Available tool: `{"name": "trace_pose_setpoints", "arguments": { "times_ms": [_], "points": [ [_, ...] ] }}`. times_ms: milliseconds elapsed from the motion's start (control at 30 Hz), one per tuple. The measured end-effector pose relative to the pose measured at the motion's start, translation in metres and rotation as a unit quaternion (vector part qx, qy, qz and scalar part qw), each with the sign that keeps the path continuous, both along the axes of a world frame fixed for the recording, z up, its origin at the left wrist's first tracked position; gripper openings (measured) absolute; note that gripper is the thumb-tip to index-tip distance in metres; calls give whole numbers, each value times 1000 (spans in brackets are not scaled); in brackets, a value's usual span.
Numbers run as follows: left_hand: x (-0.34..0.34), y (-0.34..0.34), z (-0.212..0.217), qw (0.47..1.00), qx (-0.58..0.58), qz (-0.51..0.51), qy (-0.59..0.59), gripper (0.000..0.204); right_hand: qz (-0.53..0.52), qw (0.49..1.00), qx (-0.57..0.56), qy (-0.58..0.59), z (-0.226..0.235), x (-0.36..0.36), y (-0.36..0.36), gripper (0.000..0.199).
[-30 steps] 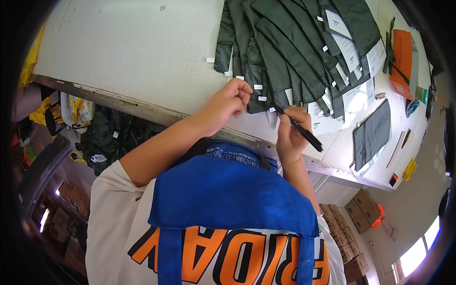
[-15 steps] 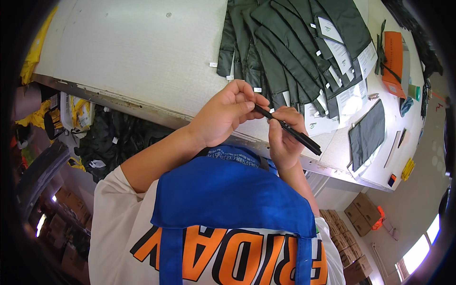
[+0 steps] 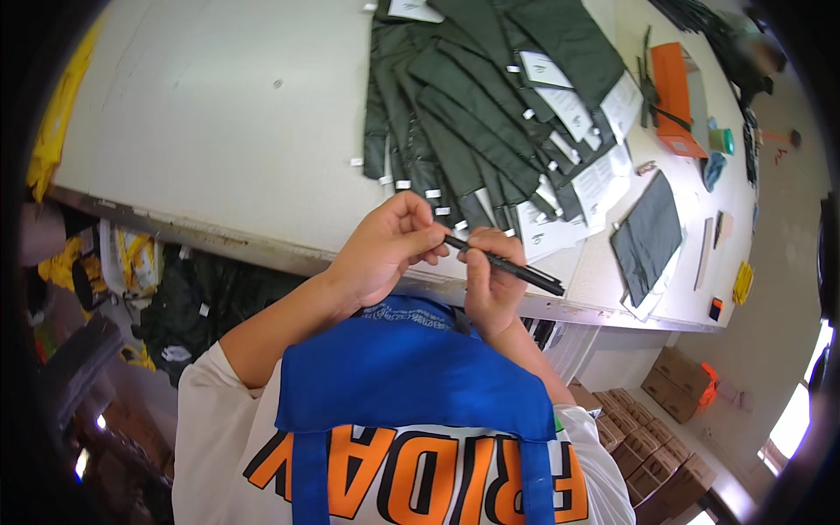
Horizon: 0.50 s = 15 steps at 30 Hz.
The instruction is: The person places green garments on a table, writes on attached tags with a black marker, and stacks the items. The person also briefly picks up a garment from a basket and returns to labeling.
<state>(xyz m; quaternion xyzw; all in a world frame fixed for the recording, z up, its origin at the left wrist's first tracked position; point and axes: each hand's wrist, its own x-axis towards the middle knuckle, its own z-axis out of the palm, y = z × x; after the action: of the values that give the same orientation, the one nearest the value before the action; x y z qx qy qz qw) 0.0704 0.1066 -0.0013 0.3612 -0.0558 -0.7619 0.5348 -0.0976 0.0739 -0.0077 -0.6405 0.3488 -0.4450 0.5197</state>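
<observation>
A slim black pen [image 3: 530,273] lies slantwise between my hands, just over the table's near edge. My left hand [image 3: 381,254] pinches its left end with thumb and curled fingers; that end is partly hidden by the fingertips. Around the middle of the barrel, my right hand [image 3: 495,289] is closed, and the clip end sticks out to the right. Beyond my hands, a fanned pile of dark green fabric pieces [image 3: 464,118] with small white tags lies on the white table [image 3: 219,131]. Printed white sheets [image 3: 604,184] show among and under the pieces.
A separate dark green piece [image 3: 648,236] lies at the right, near an orange box [image 3: 674,96] and a green-lidded container [image 3: 722,141]. Dark fabric [image 3: 210,297] hangs or lies below the table's left edge. Cardboard boxes [image 3: 643,451] are stacked at lower right.
The view has shifted, so the table things appear farther left and the near ones lower. Both hands keep hold of the pen in nearly the same pose.
</observation>
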Motion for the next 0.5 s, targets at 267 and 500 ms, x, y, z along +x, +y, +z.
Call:
{"name": "trace_pose_setpoints", "arguments": {
  "times_ms": [267, 500],
  "points": [
    [-4, -30, -29, 953, -38, 75, -291, 47, -76, 995, -1, 64, 3, -61, -128, 16],
    [21, -50, -57, 905, 99, 135, -390, 72, -133, 870, -143, 453, -52, -140, -321, 57]
  ]
}}
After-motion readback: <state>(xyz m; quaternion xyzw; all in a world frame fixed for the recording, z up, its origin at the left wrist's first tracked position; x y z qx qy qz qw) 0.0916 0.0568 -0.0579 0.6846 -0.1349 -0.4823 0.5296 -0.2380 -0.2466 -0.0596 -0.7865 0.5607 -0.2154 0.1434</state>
